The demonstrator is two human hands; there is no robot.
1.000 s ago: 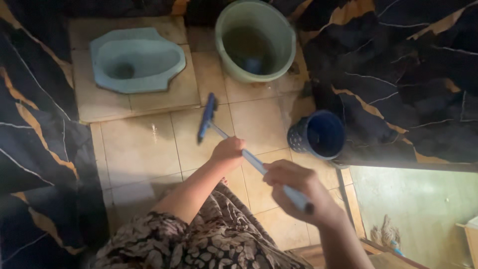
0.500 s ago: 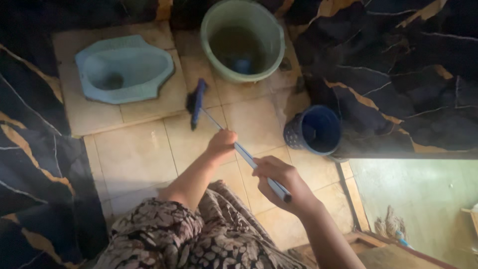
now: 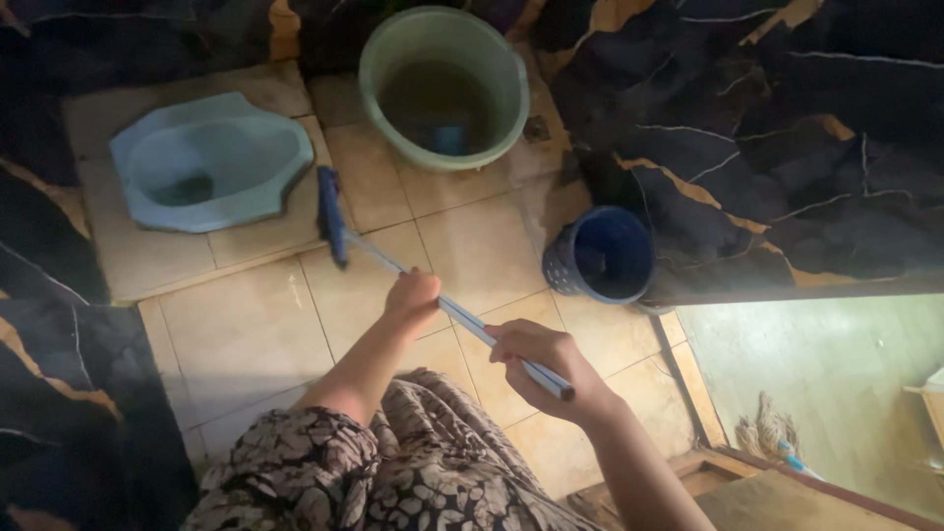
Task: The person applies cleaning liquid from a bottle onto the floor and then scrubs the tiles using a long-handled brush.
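Note:
I hold a long-handled floor brush with both hands. Its blue brush head [image 3: 331, 213] rests on the beige tiled floor [image 3: 246, 324], at the edge of the raised step beside the pale blue squat toilet [image 3: 206, 162]. My left hand [image 3: 413, 298] grips the light blue handle [image 3: 462, 315] midway. My right hand [image 3: 541, 369] grips the handle near its dark end. My patterned sleeve and garment fill the bottom middle.
A green bucket [image 3: 444, 87] holding water and a small scoop stands at the back. A dark blue perforated bin [image 3: 600, 254] sits against the dark marbled wall [image 3: 747, 147] on the right. A doorway threshold and a lit green floor [image 3: 836, 383] lie at bottom right.
The brush head has swept left and toward the toilet step. Both hands moved left with the handle, and the view shifted so everything sits further left.

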